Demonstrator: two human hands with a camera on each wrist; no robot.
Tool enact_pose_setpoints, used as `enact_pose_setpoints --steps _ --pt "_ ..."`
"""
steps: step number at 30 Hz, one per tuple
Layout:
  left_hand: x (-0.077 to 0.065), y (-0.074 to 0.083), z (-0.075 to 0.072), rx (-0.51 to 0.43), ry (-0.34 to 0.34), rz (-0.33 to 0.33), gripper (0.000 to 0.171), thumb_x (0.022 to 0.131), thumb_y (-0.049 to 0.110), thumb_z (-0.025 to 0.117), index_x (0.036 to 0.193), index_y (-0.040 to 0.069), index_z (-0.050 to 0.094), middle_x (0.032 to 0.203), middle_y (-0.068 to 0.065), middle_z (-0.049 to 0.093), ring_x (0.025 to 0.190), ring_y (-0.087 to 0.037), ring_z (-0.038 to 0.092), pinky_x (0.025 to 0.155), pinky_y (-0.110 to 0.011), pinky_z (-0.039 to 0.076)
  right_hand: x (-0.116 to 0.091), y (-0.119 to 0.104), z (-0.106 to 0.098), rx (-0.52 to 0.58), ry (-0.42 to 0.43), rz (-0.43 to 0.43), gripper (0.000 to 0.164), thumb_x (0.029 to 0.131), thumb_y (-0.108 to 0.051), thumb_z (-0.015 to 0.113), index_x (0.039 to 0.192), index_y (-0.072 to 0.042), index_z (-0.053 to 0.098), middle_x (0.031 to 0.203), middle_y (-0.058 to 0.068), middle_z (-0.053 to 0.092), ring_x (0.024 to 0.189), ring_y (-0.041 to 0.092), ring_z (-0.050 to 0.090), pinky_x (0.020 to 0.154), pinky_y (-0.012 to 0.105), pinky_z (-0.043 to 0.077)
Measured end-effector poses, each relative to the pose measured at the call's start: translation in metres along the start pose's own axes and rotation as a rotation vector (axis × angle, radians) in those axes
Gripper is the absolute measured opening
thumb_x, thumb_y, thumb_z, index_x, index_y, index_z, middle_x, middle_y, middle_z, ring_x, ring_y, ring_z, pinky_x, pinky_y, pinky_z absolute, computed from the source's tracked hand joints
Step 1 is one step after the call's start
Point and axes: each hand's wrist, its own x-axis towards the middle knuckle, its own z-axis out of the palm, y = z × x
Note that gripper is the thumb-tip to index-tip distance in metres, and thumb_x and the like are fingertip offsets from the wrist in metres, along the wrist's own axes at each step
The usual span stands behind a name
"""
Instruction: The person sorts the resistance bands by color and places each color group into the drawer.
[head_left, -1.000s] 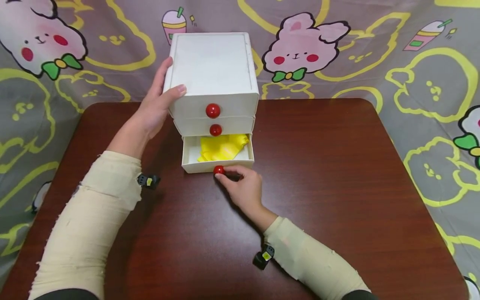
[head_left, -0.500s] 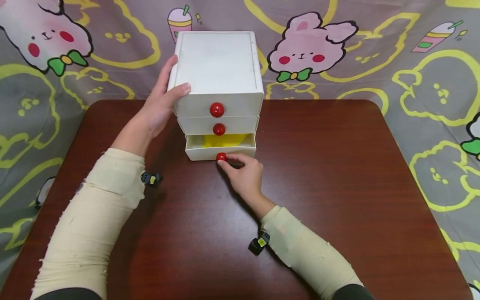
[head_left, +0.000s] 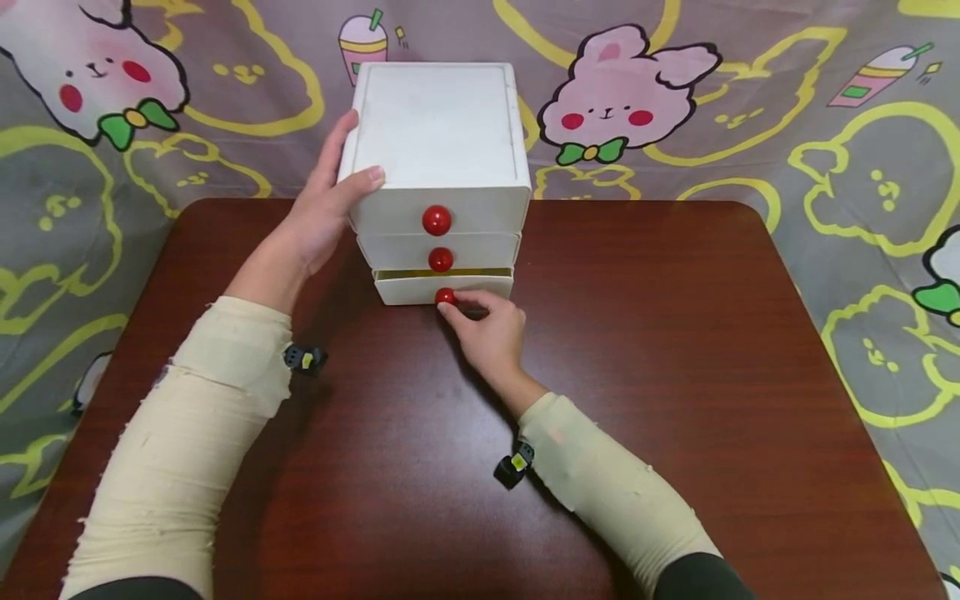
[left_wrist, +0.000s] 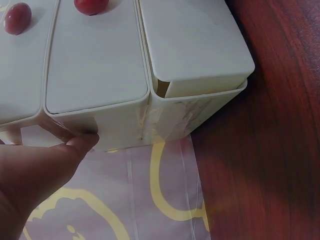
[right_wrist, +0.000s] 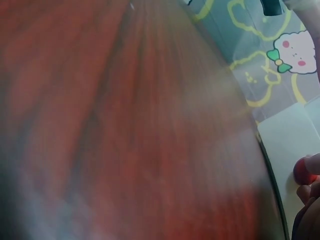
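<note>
A white cabinet [head_left: 442, 125] with three stacked drawers stands at the back of the table. My left hand [head_left: 318, 200] holds its upper left side, the thumb over the front top edge; in the left wrist view the thumb lies against the side wall. My right hand [head_left: 491, 329] pinches the red knob [head_left: 445, 297] of the bottom drawer [head_left: 401, 290] between thumb and forefinger. That drawer sticks out slightly, with a narrow yellowish strip in the gap above its front. In the right wrist view the fingertips hold the knob [right_wrist: 303, 172] at the right edge.
Two more red knobs, the top one [head_left: 437, 221] and the middle one [head_left: 441, 259], sit on drawers that are pushed in. Behind the dark wooden table [head_left: 637, 350] hangs a patterned cloth [head_left: 750, 108].
The right hand has pushed the bottom drawer inward by its knob, from well out to nearly in. The yellow cloth inside has gone almost out of sight. The left hand keeps its hold.
</note>
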Motion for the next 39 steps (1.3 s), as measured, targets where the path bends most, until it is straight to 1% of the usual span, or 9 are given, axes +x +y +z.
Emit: enact_pose_setpoints --steps 8,12,16,22,27,30,33,37,39 --pt "0.0 -0.001 0.001 -0.036 -0.004 0.017 0.077 0.094 0.028 0.062 0.157 0.039 0.02 0.16 0.003 0.014 0.139 -0.018 0.02 0.111 -0.038 0.027 0.009 0.001 0.002 -0.035 0.0 0.008 0.02 0.081 -0.03 0.086 0.095 -0.016 0.082 0.086 -0.006 0.075 0.081 0.004 0.068 0.075 0.029 0.052" --pt "-0.001 -0.001 0.002 -0.027 -0.002 0.009 0.077 0.094 0.028 0.062 0.157 0.04 0.02 0.16 0.003 0.013 0.139 -0.018 0.019 0.111 -0.039 0.027 0.01 0.001 0.001 -0.051 -0.003 0.019 0.02 0.08 -0.031 0.086 0.094 -0.017 0.082 0.085 -0.008 0.075 0.081 0.004 0.068 0.075 0.029 0.052" --pt "-0.002 -0.002 0.002 -0.027 0.006 0.018 0.077 0.094 0.027 0.062 0.157 0.04 0.021 0.16 0.003 0.014 0.139 -0.018 0.02 0.111 -0.037 0.026 0.009 -0.001 0.0 -0.064 -0.006 0.024 0.02 0.08 -0.032 0.086 0.094 -0.018 0.082 0.086 -0.009 0.075 0.082 0.005 0.068 0.074 0.03 0.052" --pt "0.0 -0.002 0.004 0.014 0.025 0.012 0.076 0.095 0.03 0.062 0.157 0.041 0.021 0.16 0.003 0.014 0.139 -0.017 0.021 0.111 -0.036 0.027 0.01 -0.003 -0.002 -0.11 -0.021 0.012 0.021 0.082 -0.033 0.084 0.096 -0.017 0.082 0.088 -0.007 0.075 0.084 0.01 0.069 0.076 0.032 0.052" --pt "-0.001 -0.003 0.004 0.07 0.038 0.004 0.075 0.096 0.034 0.061 0.158 0.043 0.019 0.161 0.005 0.013 0.14 -0.016 0.02 0.112 -0.039 0.027 0.011 -0.006 -0.003 -0.168 -0.058 0.003 0.021 0.084 -0.035 0.082 0.097 -0.017 0.082 0.09 -0.007 0.075 0.087 0.012 0.07 0.077 0.032 0.053" --pt "-0.006 -0.005 0.005 0.112 0.071 0.008 0.075 0.097 0.036 0.06 0.158 0.042 0.018 0.161 0.006 0.015 0.141 -0.016 0.021 0.112 -0.04 0.028 0.011 -0.008 -0.005 -0.243 -0.122 -0.033 0.02 0.087 -0.033 0.079 0.1 -0.018 0.081 0.093 -0.007 0.075 0.088 0.013 0.07 0.076 0.033 0.053" --pt "-0.013 -0.008 0.006 0.174 0.125 -0.011 0.075 0.097 0.041 0.06 0.159 0.041 0.017 0.162 0.008 0.015 0.142 -0.015 0.02 0.113 -0.039 0.028 0.012 -0.013 -0.011 -0.354 -0.227 -0.072 0.02 0.09 -0.029 0.076 0.106 -0.019 0.08 0.099 -0.007 0.075 0.089 0.016 0.07 0.074 0.038 0.055" --pt "-0.024 -0.009 0.008 0.304 0.205 -0.031 0.079 0.096 0.05 0.059 0.16 0.036 0.015 0.16 0.002 0.024 0.141 -0.017 0.029 0.112 -0.039 0.032 0.016 -0.024 -0.024 -0.487 -0.41 -0.13 0.026 0.092 -0.024 0.072 0.117 -0.018 0.076 0.11 -0.005 0.073 0.096 0.02 0.069 0.076 0.042 0.055" --pt "-0.029 -0.009 0.009 0.392 0.235 -0.003 0.081 0.096 0.053 0.057 0.161 0.031 0.013 0.159 -0.002 0.028 0.139 -0.019 0.032 0.111 -0.04 0.033 0.017 -0.03 -0.032 -0.499 -0.477 -0.189 0.029 0.092 -0.022 0.071 0.12 -0.017 0.075 0.115 -0.003 0.072 0.101 0.019 0.067 0.08 0.041 0.054"
